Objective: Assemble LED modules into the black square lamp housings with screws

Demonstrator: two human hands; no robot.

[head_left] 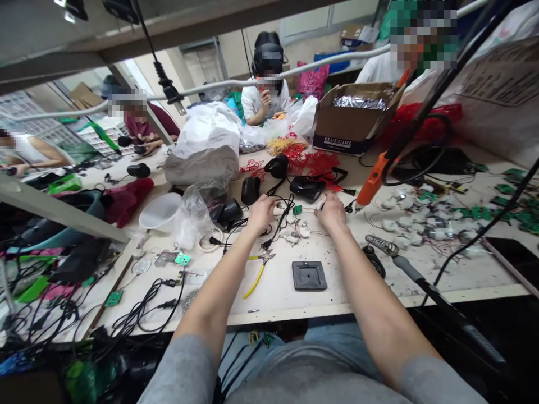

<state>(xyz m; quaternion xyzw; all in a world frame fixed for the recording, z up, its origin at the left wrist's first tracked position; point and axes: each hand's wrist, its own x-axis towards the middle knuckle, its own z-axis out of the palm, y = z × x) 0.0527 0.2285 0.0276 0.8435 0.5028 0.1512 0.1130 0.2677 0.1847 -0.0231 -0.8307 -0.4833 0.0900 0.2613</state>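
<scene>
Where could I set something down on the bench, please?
Bare bench shows between the pliers and black tray, and between the iron and phone, with a cable crossing. It's crowded around the left hand and right hand, and among the white parts.

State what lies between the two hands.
The head view shows a black cord and a small green circuit board between the left hand and the right hand.

On the workbench [278, 289], a tray [297, 276] lies near the front edge (pliers [259, 275] to its left); behind it sit a housing [306, 189] and, toward the far edge, a carton [343, 124].
</scene>
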